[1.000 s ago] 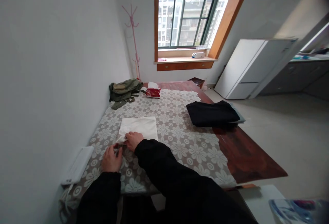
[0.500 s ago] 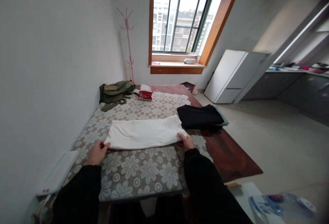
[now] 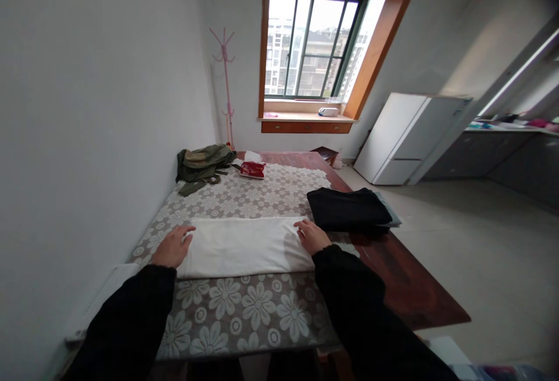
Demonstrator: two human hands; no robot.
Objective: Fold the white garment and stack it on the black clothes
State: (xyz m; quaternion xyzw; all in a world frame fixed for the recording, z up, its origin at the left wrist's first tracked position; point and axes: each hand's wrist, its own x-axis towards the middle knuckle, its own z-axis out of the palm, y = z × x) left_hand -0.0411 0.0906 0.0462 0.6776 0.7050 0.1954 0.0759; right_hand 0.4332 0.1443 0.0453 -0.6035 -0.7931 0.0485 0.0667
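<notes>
Head-camera view of a room, seen from above a long wooden table (image 3: 419,288) that is pushed against a white wall on the left. Most of the table is covered by a grey cloth printed with white flowers (image 3: 244,305). A white cloth (image 3: 242,247), folded into a long flat band, is laid crosswise on the flowered cover, near the front edge of the table. Both arms are sleeved in black. The left hand (image 3: 172,247) is laid flat, palm down, with fingers stretched out, on the left end of the white cloth; nothing is gripped by it. The right hand (image 3: 312,235) is pressed flat in the same way on the right end of the cloth, fingers extended and pointing inward, with nothing held. Just beyond the right hand, a stack of folded black clothing (image 3: 347,209) is set partly on the flowered cover and partly on the bare wood. At the far end of the table, an olive-green bag (image 3: 203,162) is slumped near the wall, and a red tissue pack (image 3: 252,169) is placed just beside it. A flat white object (image 3: 98,302) is seen at the table's left edge, beside the wall. A pink coat stand (image 3: 225,84) is placed in the far corner, a large window (image 3: 314,49) is set in the back wall, and a white refrigerator (image 3: 408,139) is seen to the right.
</notes>
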